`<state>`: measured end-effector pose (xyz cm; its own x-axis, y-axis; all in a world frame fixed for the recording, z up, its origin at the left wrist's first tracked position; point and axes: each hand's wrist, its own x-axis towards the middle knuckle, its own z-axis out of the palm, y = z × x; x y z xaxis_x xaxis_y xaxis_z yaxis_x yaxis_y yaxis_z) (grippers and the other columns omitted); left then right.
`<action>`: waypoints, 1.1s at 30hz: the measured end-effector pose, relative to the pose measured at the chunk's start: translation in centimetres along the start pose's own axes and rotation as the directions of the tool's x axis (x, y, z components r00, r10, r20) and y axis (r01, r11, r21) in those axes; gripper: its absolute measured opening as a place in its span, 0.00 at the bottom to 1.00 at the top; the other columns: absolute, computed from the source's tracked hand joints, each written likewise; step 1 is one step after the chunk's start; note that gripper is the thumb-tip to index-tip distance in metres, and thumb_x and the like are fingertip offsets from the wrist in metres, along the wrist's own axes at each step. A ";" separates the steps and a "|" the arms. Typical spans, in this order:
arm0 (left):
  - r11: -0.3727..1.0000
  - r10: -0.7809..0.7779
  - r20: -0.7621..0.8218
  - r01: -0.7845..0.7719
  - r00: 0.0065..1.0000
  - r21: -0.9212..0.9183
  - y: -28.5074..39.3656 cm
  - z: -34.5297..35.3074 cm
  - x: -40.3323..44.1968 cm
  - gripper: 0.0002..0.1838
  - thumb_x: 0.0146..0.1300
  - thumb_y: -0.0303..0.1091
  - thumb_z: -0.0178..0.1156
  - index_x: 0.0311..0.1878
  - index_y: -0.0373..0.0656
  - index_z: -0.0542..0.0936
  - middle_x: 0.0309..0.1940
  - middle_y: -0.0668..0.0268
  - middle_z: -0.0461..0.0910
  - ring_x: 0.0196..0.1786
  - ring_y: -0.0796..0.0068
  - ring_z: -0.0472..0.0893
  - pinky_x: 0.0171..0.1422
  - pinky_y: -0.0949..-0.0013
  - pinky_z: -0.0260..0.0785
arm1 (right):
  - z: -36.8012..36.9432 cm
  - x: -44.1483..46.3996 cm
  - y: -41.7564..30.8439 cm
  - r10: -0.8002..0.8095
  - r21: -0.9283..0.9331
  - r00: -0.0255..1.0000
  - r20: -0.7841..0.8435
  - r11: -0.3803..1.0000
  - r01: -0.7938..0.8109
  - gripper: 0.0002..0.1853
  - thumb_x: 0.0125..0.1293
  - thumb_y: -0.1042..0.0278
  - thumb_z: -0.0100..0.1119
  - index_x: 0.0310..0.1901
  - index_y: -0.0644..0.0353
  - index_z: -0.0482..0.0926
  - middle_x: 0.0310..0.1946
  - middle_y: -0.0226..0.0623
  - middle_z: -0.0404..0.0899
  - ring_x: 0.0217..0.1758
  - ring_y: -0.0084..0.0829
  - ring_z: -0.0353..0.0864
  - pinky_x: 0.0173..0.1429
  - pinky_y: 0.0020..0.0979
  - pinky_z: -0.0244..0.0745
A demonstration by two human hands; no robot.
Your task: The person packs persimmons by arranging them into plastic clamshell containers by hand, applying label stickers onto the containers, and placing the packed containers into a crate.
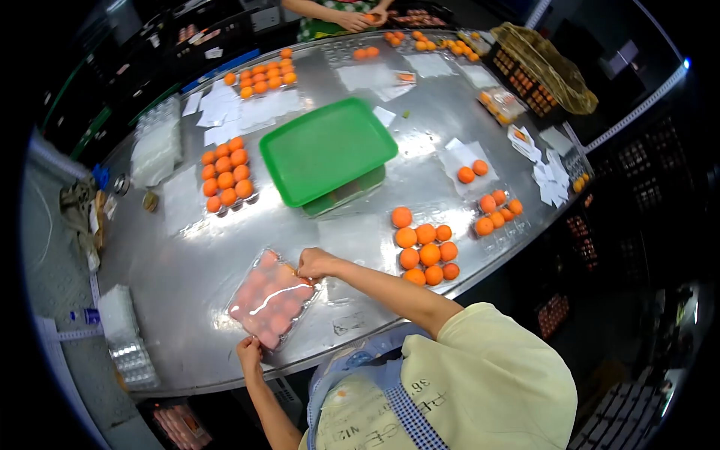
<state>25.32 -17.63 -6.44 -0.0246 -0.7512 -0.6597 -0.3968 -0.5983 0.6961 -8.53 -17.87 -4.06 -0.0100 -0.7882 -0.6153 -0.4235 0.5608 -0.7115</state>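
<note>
A clear plastic fruit pack (271,298), filled with rows of round orange fruit, lies at an angle on the metal table near my body. Glare crosses its top. My left hand (250,350) is closed in a pinch at its near corner. At the far right edge of the pack, my right hand (318,264) is curled closed against the plastic; its fingertips are partly hidden. To the right sits an open tray of orange fruit (429,253).
A green tray (266,174) stands mid-table. More fruit trays (226,177) lie around it, with stacked plastic packs (157,146) at the left. White papers (551,180) and a lined black crate (525,79) are at the right. Across the table, another person's hands (358,20) hold fruit.
</note>
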 end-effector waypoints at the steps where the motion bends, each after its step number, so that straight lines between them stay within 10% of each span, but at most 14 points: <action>1: 1.000 0.002 0.018 -0.002 1.000 0.007 -0.1 -0.1 0.2 0.10 0.65 0.32 0.58 0.27 0.41 0.77 0.15 0.74 0.68 0.15 0.85 0.63 0.17 0.77 0.52 | 0.1 0.3 0.3 -0.014 -0.048 1.000 -0.008 0.999 0.013 0.10 0.53 0.65 0.61 0.27 0.64 0.85 0.21 0.41 0.83 0.23 0.31 0.83 0.32 0.31 0.78; 6: 0.998 -0.061 0.016 0.062 0.998 -0.029 0.2 -0.1 -0.5 0.09 0.65 0.35 0.59 0.44 0.41 0.78 0.22 0.72 0.73 0.17 0.82 0.67 0.19 0.79 0.58 | 0.1 -0.9 4.1 -0.460 -0.342 0.806 -0.373 0.876 0.342 0.15 0.56 0.64 0.65 0.43 0.64 0.84 0.30 0.42 0.84 0.25 0.29 0.84 0.33 0.30 0.79; 11: 0.991 0.025 -0.284 -0.061 0.958 -0.121 -1.7 -1.2 -0.5 0.19 0.66 0.35 0.58 0.59 0.45 0.73 0.41 0.69 0.76 0.29 0.80 0.72 0.29 0.76 0.66 | -10.8 -13.1 6.3 -0.270 0.399 0.776 -0.570 0.734 0.549 0.12 0.62 0.61 0.63 0.41 0.61 0.83 0.32 0.40 0.84 0.27 0.24 0.82 0.34 0.28 0.77; 14: 0.967 0.087 -0.469 -0.187 0.879 -0.171 -2.2 -1.0 -1.2 0.19 0.65 0.33 0.58 0.59 0.47 0.74 0.47 0.70 0.74 0.37 0.79 0.73 0.38 0.72 0.68 | -19.0 -15.7 16.4 -0.116 0.161 0.503 -0.857 0.866 0.474 0.12 0.63 0.63 0.63 0.42 0.62 0.83 0.30 0.34 0.84 0.34 0.21 0.81 0.40 0.25 0.77; 23: 0.909 0.134 -0.760 -0.383 0.636 -0.161 -7.3 2.5 -1.5 0.22 0.61 0.23 0.54 0.59 0.48 0.76 0.53 0.68 0.76 0.44 0.73 0.73 0.46 0.69 0.67 | -44.7 -24.7 46.1 0.229 0.233 -0.050 -0.972 0.963 -0.135 0.28 0.53 0.51 0.72 0.47 0.66 0.80 0.38 0.44 0.84 0.42 0.35 0.84 0.48 0.32 0.78; 27: 0.924 0.146 -0.796 -0.367 0.588 -0.102 -7.6 5.6 -5.0 0.22 0.59 0.20 0.51 0.57 0.45 0.77 0.48 0.68 0.77 0.37 0.77 0.73 0.38 0.73 0.66 | -51.4 -26.2 50.3 0.295 0.330 -0.166 -0.941 0.909 -0.256 0.34 0.51 0.44 0.71 0.50 0.68 0.78 0.44 0.49 0.82 0.48 0.43 0.82 0.54 0.37 0.75; 28: 0.902 0.256 -0.904 -0.420 0.341 0.097 -1.1 12.5 -10.5 0.11 0.53 0.20 0.62 0.41 0.28 0.82 0.38 0.52 0.82 0.37 0.62 0.78 0.39 0.59 0.73 | -52.9 -26.2 51.8 0.282 0.319 -0.163 -0.945 0.902 -0.291 0.36 0.51 0.42 0.70 0.51 0.68 0.78 0.46 0.51 0.82 0.50 0.45 0.81 0.56 0.38 0.74; 33: 0.939 0.289 -0.849 -0.303 0.443 0.162 -6.2 8.3 -10.9 0.15 0.58 0.19 0.54 0.49 0.34 0.79 0.42 0.59 0.80 0.34 0.71 0.76 0.37 0.70 0.69 | -57.6 -25.2 54.8 0.488 0.523 -0.207 -0.848 0.709 -0.473 0.54 0.38 0.22 0.67 0.52 0.72 0.76 0.50 0.57 0.80 0.56 0.50 0.79 0.60 0.43 0.72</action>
<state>20.46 -3.47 -5.89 0.6533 -0.7422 0.1496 -0.5137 -0.2893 0.8078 -83.68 18.12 -8.00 -0.9728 0.2217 0.0680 0.1784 0.9029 -0.3910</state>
